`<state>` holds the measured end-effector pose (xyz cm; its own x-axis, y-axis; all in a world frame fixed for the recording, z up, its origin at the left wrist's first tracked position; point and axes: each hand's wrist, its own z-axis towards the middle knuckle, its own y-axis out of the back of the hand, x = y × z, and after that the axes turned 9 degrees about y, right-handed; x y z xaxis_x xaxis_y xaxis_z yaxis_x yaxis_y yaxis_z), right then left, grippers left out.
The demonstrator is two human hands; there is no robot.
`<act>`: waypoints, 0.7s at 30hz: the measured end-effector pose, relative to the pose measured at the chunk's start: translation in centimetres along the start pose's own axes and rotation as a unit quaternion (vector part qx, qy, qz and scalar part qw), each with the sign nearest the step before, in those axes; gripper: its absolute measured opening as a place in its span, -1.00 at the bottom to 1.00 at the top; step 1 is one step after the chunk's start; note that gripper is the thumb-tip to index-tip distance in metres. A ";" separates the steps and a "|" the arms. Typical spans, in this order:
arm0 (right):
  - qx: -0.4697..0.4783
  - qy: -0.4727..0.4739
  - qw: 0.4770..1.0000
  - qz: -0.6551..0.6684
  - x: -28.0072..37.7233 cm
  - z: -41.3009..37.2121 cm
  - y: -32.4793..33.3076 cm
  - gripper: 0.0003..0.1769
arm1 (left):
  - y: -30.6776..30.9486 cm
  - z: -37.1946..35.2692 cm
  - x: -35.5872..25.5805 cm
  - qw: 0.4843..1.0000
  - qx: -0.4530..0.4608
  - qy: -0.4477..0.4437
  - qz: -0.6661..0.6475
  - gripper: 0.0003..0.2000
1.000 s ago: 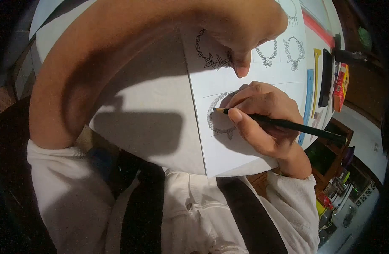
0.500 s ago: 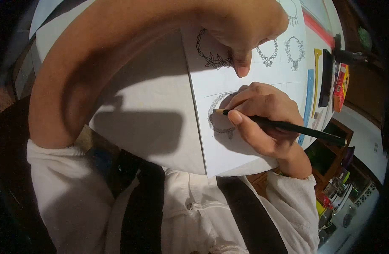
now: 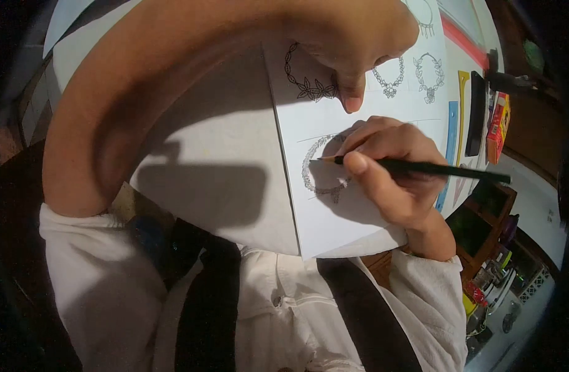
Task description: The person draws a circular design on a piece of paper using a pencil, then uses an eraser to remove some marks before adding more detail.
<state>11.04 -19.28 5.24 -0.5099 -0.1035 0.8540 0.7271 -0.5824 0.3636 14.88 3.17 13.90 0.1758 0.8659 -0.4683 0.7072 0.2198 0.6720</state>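
Note:
In my right hand point(image 3: 399, 167), a dark pencil point(image 3: 445, 170) is pinched between thumb and fingers. Its bare wooden tip lies over the left part of an oval wreath-like necklace drawing point(image 3: 307, 177) on a white sheet of paper point(image 3: 340, 232). Higher on the same sheet rests my left hand point(image 3: 365, 37), fingers folded under and thumb stretched toward me, pressing the paper. Beside that thumb shows a leafy necklace drawing point(image 3: 315, 92), partly covered by the hand. More necklace drawings point(image 3: 428, 77) line the right side of the upper sheet.
Right of the paper lie a blue ruler point(image 3: 451, 133), a yellow strip-like tool point(image 3: 463, 105) and a black flat case point(image 3: 475, 115). A red and yellow box point(image 3: 498, 127) sits at the table's right edge. A white cloth point(image 3: 222, 142) covers the table.
My right hand has turned and shifted slightly, and the pencil now lies flatter, its tip a little higher and to the right. The left hand stays almost still.

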 end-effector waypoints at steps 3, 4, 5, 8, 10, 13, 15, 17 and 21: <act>-0.077 -0.068 0.992 0.070 1.0 -0.2 -0.2 -0.89 | 0.2 0.0 -0.1 1.000 0.002 0.002 0.000 -0.64; -0.138 -0.103 0.979 0.112 1.2 -0.3 -0.2 -0.88 | 0.2 0.0 -0.1 1.000 0.002 0.002 0.000 -0.64; -0.122 -0.088 0.981 0.120 1.0 -0.6 0.6 -0.86 | 0.2 0.0 -0.1 1.000 0.003 0.003 -0.001 -0.64; -0.177 -0.107 0.973 0.102 1.9 -0.5 0.7 -0.81 | 0.1 0.0 0.0 1.000 0.007 0.001 -0.004 -0.64; -0.161 -0.089 0.978 0.096 1.7 -0.8 0.9 -0.75 | 0.1 0.2 0.0 1.000 -0.005 -0.002 -0.003 -0.64; -0.175 -0.093 0.978 0.068 1.7 -0.7 0.7 -0.76 | -1.2 -0.1 1.0 0.997 -0.064 -0.049 0.004 -0.65; -0.117 -0.081 0.989 0.024 1.6 -0.6 0.8 -0.83 | -1.8 -0.6 1.8 0.987 -0.124 -0.101 0.016 -0.66; -0.091 -0.078 0.993 0.007 1.5 -0.6 0.6 -0.87 | -1.8 -0.8 1.7 0.988 -0.121 -0.096 0.023 -0.66; -0.043 -0.049 0.997 -0.039 0.9 -0.4 0.1 -0.88 | -1.0 -0.3 0.8 0.993 -0.092 -0.079 0.015 -0.66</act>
<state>10.50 -19.72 5.90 -0.5135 0.0213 0.8578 0.6426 -0.6530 0.4009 14.08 3.78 13.05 0.3101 0.7956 -0.5205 0.5652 0.2859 0.7738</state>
